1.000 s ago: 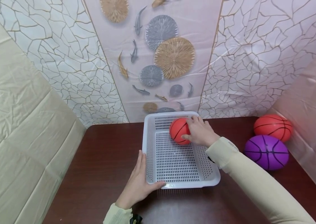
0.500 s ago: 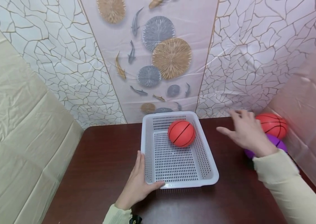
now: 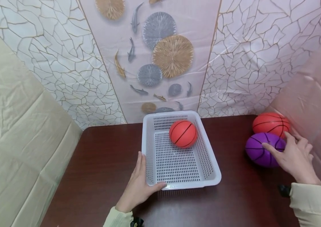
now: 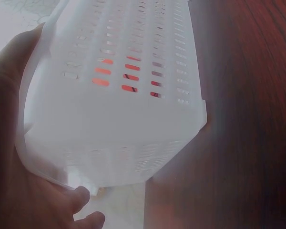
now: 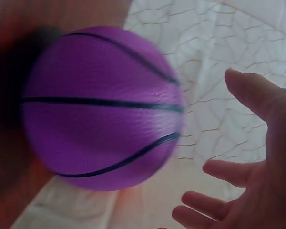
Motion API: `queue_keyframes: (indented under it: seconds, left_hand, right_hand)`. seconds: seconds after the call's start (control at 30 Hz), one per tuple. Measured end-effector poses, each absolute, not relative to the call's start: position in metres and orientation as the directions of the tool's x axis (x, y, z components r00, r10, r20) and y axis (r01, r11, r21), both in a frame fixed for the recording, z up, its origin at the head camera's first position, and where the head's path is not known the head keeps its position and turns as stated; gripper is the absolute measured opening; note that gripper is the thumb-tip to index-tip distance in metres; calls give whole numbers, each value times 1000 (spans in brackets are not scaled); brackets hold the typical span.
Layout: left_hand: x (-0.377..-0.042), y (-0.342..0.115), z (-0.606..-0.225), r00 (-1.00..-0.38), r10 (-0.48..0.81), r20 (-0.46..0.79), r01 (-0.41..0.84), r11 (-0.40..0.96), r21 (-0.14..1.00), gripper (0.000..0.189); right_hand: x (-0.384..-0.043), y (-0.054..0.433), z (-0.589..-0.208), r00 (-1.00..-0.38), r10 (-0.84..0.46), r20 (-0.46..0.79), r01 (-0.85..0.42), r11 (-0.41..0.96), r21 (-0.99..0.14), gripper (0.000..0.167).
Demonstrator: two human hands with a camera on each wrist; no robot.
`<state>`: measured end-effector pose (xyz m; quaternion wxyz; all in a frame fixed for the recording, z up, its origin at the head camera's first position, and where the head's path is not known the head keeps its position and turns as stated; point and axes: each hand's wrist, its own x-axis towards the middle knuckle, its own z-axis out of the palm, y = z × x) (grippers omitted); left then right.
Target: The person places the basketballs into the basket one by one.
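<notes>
A white perforated plastic basket (image 3: pixel 178 186) stands on the dark table, with a red toy basketball (image 3: pixel 183 134) inside its far part. My left hand (image 3: pixel 137 187) holds the near left corner of the basket, thumb along the near rim and fingers against the left side. Over at the right, my right hand (image 3: pixel 295 157) is spread beside a purple toy basketball (image 3: pixel 262 149). The right wrist view shows a gap between its fingers and the purple ball (image 5: pixel 102 109). Touching or close behind the purple ball is a second red toy basketball (image 3: pixel 271 123).
The brown wooden table (image 3: pixel 106 157) carries everything. A patterned cloth wall (image 3: pixel 174 56) rises at its back edge, with plain cloth sides at left (image 3: pixel 21 142) and right (image 3: pixel 316 94). The second red ball lies near the right cloth.
My right hand has left the red ball in the basket and moved right to the purple ball. My left hand stays at the basket's corner.
</notes>
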<state>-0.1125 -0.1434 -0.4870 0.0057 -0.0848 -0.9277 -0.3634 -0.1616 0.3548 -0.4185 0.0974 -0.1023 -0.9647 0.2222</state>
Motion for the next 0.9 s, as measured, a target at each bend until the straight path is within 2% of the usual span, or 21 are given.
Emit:
queue_keyframes:
  seconds: [0.4, 0.9]
  left_hand:
    - [-111, -142, -485, -986, 153, 69, 159, 712, 684, 131]
    - [-111, -143, -486, -985, 151, 77, 164, 726, 668, 131]
  right_hand:
    - [-169, 361, -444, -953, 278, 116, 192, 856, -479, 113]
    - [-173, 358, -461, -953, 299, 46, 231, 817, -528, 114]
